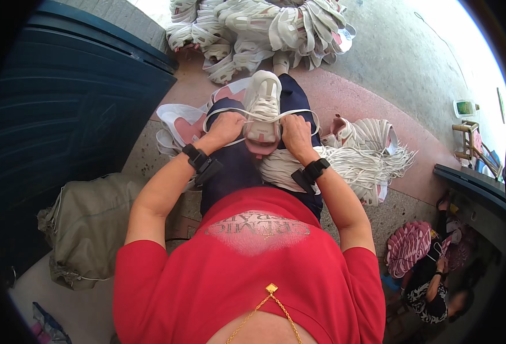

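White sneaker (263,103) on lap between both hands, left hand (227,127) and right hand (295,131) each closed on white lace (307,113)

The person wears a red short-sleeved shirt (247,269) with faded print across the front, dark navy trousers (238,166), a thin gold chain (270,304) with a small square pendant, and a black band on each wrist (198,159).

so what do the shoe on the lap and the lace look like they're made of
The shoe looks like off-white synthetic leather or mesh, matte, in stitched panels; which one is unclear. The lace, pulled by the left hand and right hand, looks like flat woven white fabric, bending softly.
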Motion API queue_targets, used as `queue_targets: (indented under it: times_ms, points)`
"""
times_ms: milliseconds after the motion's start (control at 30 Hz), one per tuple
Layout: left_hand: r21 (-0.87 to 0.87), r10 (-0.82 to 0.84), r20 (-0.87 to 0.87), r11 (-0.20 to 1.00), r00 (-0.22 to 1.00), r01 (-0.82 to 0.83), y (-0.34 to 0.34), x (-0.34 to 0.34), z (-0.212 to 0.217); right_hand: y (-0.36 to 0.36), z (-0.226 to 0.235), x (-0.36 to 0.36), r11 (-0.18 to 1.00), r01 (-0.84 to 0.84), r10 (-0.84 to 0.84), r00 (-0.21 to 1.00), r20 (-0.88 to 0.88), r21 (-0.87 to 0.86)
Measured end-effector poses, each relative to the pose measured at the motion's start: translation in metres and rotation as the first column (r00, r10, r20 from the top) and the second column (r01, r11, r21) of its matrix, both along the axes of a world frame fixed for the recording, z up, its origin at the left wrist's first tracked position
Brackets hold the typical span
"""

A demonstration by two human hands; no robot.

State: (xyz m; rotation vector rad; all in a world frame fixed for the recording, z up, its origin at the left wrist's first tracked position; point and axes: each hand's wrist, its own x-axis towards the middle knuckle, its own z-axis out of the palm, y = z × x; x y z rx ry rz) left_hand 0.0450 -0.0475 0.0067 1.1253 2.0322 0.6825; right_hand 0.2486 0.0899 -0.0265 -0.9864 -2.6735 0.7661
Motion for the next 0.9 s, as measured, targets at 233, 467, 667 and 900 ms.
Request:
queue_targets:
  times_ms: [233, 467, 667, 900]
  points:
    - [-0.058, -0.060, -0.395, 0.998, 0.917, 0.040, -0.002, 0.006, 0.000, -0.005, -0.003, -0.006, 0.965, -0.102, 0.116, 0.992, -0.048, 0.242]
    - [-0.070, -0.176, -0.534, 0.984, 0.827, 0.164, 0.006, 0.005, -0.002, 0.000, 0.009, -0.004, 0.959, -0.042, 0.073, 0.992, -0.104, 0.279]
    - [-0.159, -0.393, -0.627, 0.910, 0.673, 0.384, 0.019, 0.007, 0.007, -0.004, 0.010, -0.006, 0.951, -0.075, 0.088, 0.996, -0.031, 0.299]
    - [0.015, -0.159, -0.768, 0.964, 0.621, 0.265, 0.009, 0.028, 0.007, -0.013, 0.024, -0.002, 0.941, -0.154, 0.136, 0.987, 0.081, 0.301]
